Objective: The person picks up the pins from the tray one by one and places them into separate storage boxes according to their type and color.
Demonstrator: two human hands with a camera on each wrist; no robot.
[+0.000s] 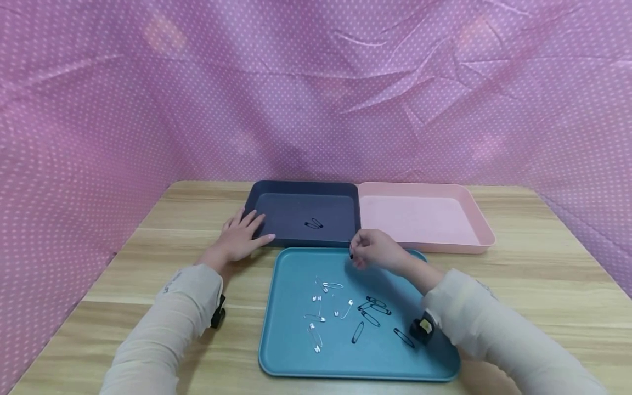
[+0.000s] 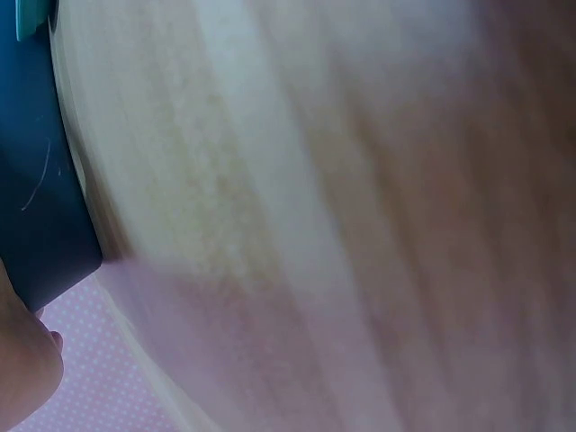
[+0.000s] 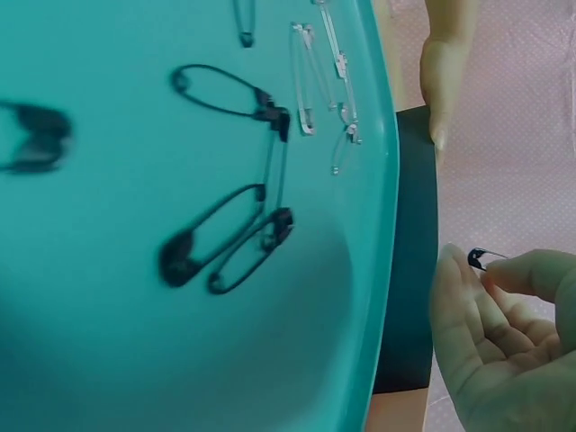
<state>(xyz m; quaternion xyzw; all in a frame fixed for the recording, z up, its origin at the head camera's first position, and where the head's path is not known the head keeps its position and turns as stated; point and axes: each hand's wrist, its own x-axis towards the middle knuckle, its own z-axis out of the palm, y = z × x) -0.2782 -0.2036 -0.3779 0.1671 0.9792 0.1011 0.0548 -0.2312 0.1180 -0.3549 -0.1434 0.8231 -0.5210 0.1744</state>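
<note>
Between thumb and fingertips my right hand pinches a black safety pin, over the far edge of the teal tray. My left hand rests on the left rim of the dark blue tray, its fingers spread and holding nothing. Two black safety pins lie inside that dark tray. On the teal tray, several black safety pins are spread at the right, some overlapping. Several silver safety pins lie scattered on its left half.
A pink tray stands against the dark one's right side. All three trays sit on a wooden table. Behind it hangs a pink dotted cloth, which also runs along both sides.
</note>
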